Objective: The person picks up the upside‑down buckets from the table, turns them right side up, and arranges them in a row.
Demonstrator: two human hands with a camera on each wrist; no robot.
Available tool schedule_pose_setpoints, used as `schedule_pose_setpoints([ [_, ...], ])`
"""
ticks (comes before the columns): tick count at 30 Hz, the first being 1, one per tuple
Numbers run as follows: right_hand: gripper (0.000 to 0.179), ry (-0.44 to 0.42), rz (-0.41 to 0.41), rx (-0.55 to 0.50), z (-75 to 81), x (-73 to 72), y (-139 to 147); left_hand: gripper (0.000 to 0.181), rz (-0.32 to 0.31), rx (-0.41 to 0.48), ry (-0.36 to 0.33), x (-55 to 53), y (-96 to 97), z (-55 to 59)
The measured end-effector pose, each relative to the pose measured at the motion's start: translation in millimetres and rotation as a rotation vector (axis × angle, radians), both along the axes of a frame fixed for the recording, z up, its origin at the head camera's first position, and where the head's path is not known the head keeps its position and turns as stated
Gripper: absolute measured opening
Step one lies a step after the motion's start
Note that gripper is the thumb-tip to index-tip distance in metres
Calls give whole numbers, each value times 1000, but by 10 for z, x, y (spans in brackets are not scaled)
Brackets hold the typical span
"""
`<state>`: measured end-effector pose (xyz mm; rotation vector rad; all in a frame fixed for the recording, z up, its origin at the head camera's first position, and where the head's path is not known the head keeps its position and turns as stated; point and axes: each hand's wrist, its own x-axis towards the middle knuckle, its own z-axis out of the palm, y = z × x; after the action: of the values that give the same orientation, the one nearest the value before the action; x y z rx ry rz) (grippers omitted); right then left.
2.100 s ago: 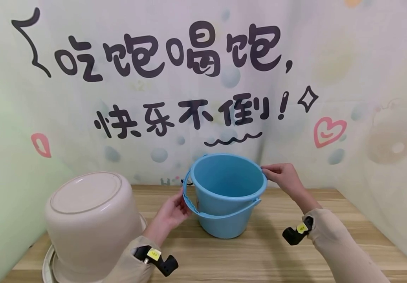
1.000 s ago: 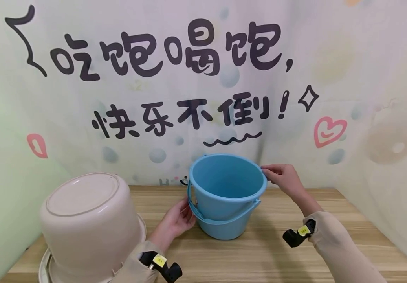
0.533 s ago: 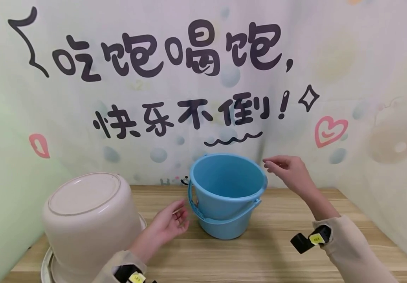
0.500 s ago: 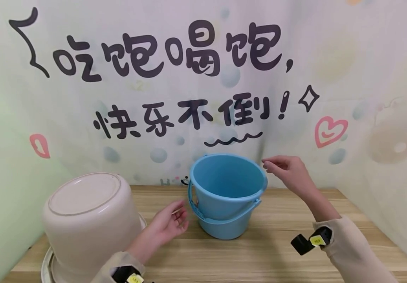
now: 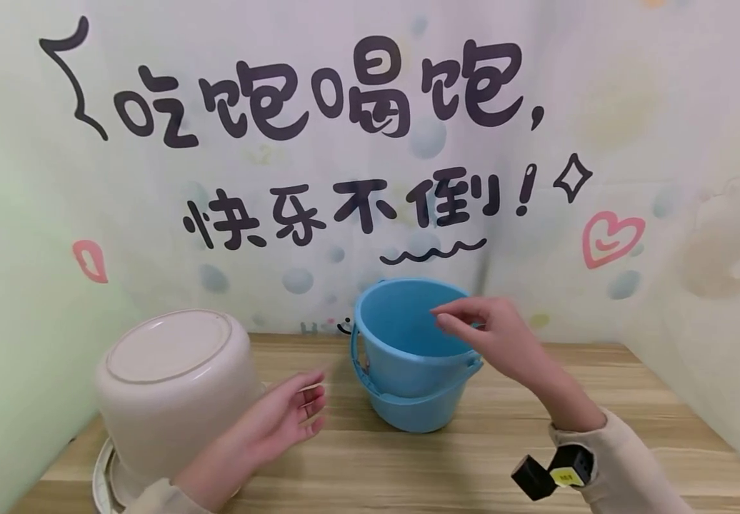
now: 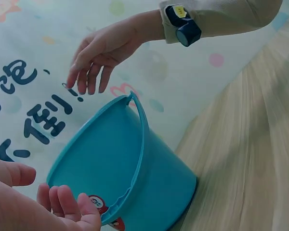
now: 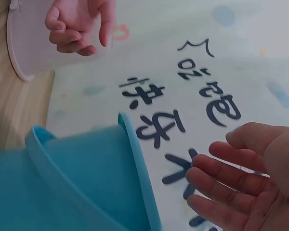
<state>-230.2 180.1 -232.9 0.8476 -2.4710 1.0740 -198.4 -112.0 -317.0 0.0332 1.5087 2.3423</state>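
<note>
A blue bucket stands upright on the wooden table, its handle hanging down along the near left side. My right hand hovers over the bucket's right rim, fingers loosely bent and holding nothing. To the bucket's left, my left hand is apart from it, with palm turned toward it and relaxed fingers. In the left wrist view, a red and white sticker shows on the bucket beside the handle. The right wrist view shows the right palm facing the bucket's rim.
An upside-down pale pink bucket stands at the left, partly behind my left forearm, with a light rim or lid at its base. A printed cloth hangs behind the table.
Both hands have let go of the blue bucket. The left hand has drawn back to the left; the right hand has risen off the rim, then moved left over the bucket. The bucket stays put.
</note>
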Motion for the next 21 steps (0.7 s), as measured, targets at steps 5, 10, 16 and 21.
schedule_pose_setpoints([
  [5, 19, -13, 98, -10, -49, 7, -277, 15, -35, -74, 31, 119, -156, 22],
  [10, 19, -40, 218, 33, -144, -20, -543, 12, -46, -131, 66, 217, -341, 30],
  [16, 20, -71, 299, 115, -236, -42, -814, 9, -88, -169, 118, 334, -599, -28],
  [21, 19, -86, 362, 148, -305, -56, -1024, 11, -110, -192, 144, 413, -832, -116],
])
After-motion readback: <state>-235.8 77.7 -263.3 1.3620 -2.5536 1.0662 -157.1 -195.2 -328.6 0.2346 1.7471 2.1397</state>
